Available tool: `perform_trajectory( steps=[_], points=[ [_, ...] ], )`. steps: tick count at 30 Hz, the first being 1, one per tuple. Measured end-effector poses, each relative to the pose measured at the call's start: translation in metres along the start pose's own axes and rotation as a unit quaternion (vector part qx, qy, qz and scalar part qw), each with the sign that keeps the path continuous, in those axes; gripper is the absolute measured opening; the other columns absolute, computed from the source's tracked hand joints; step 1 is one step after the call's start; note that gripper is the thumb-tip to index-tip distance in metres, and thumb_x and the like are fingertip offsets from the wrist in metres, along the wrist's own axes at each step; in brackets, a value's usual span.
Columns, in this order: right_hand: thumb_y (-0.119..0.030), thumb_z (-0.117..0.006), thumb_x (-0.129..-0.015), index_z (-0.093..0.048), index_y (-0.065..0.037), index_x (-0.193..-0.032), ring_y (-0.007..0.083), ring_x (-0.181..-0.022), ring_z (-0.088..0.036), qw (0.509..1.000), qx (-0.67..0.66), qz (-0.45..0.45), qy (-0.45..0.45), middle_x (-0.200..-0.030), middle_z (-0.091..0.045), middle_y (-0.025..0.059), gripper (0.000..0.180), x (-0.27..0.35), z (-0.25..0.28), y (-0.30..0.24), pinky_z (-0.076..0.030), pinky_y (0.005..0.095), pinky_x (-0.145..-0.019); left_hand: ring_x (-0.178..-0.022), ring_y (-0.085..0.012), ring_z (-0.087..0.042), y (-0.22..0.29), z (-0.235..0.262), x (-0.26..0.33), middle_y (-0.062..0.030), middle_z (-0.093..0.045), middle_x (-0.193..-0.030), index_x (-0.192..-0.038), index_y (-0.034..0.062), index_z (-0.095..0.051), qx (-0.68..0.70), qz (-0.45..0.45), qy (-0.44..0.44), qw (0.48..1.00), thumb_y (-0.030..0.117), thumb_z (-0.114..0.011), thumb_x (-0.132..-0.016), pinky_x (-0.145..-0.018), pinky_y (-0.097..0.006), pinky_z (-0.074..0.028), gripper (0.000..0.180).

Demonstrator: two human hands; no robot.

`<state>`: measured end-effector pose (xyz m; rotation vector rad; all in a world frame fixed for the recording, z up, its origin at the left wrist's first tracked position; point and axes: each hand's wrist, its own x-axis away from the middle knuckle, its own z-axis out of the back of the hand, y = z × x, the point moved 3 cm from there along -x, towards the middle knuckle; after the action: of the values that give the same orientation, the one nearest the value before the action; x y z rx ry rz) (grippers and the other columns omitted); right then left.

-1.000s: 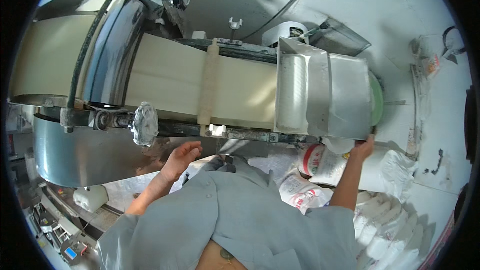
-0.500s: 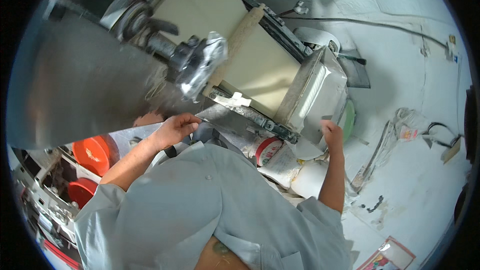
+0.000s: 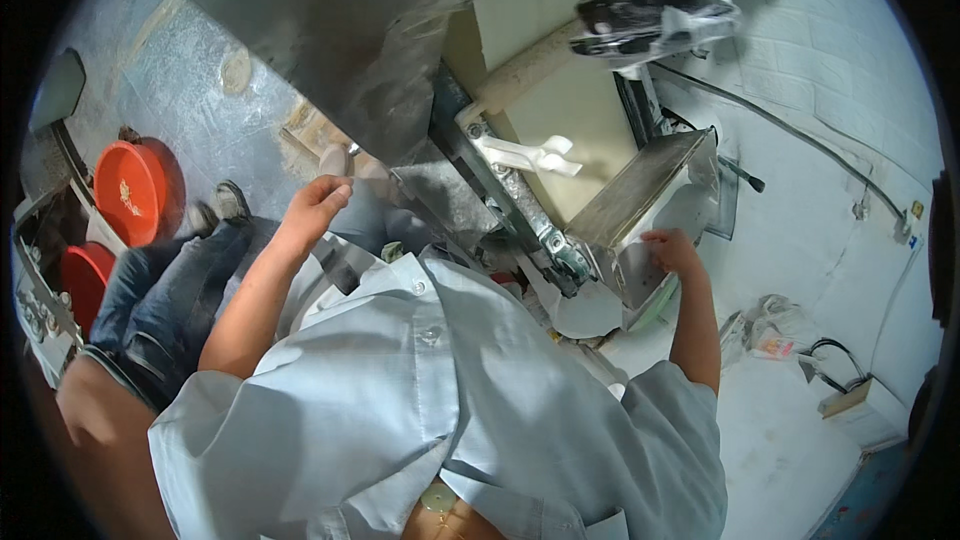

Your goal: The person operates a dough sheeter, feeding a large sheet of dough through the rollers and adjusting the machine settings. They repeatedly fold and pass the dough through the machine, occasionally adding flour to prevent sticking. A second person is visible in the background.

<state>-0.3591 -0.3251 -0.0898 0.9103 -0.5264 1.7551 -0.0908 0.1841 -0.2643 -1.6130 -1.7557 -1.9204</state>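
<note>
Right hand point(image 3: 676, 252) at angular grey sheet-metal box point(image 3: 640, 188), finger closure indeterminable, light touch clear of edges advisable; left hand point(image 3: 314, 212) apparently empty, fingers loosely curled, unclenched.

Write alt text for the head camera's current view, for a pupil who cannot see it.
The person's right hand is at an angled silver sheet-metal box by a cream-coloured flat belt; whether they touch is unclear. Their loosely curled left hand hovers near a grey metal machine panel. At left, someone in blue jeans is near two round red plastic basins.
</note>
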Motion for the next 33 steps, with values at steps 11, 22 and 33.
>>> perform_trajectory(
  steps=[11, 22, 33],
  points=[
    [-0.004, -0.051, -0.083, -0.056, -0.007, -0.117, 0.0093, -0.041, -0.04, 0.97, -0.218, -0.081, 0.065, -0.059, -0.053, 0.0029, 0.034, 0.012, -0.022, -0.007, -0.022, 0.0246, -0.034, -0.091, -0.0145, -0.058, -0.057, 0.018, -0.022, -0.0107, -0.063, -0.097, -0.107, -0.0006, -0.059, -0.08, -0.085, 0.005, 0.993, 0.022, -0.058, -0.089, -0.082, -0.03, -0.044, 0.029],
    [-0.004, -0.054, -0.082, -0.066, -0.004, -0.091, 0.0105, -0.035, -0.04, 0.993, -0.087, -0.078, -0.024, -0.053, -0.052, 0.0016, 0.015, 0.052, -0.059, -0.017, -0.028, 0.0268, -0.033, -0.09, -0.015, -0.057, -0.077, 0.063, -0.008, -0.0089, -0.063, -0.097, -0.105, -0.0002, -0.059, -0.079, -0.039, 0.041, 0.995, 0.022, -0.057, -0.09, -0.08, -0.028, -0.044, 0.028],
    [-0.011, -0.055, -0.086, -0.057, -0.006, -0.114, 0.0096, -0.033, -0.04, 0.973, -0.126, -0.033, 0.19, -0.057, -0.055, 0.0045, 0.029, 0.01, -0.008, -0.003, -0.026, 0.0244, -0.031, -0.087, -0.0126, -0.055, -0.151, 0.039, -0.005, -0.0053, -0.062, -0.092, -0.106, -0.0007, -0.058, -0.019, -0.029, 0.09, 0.995, 0.02, -0.056, -0.091, -0.08, -0.027, -0.043, 0.026]
  ],
)
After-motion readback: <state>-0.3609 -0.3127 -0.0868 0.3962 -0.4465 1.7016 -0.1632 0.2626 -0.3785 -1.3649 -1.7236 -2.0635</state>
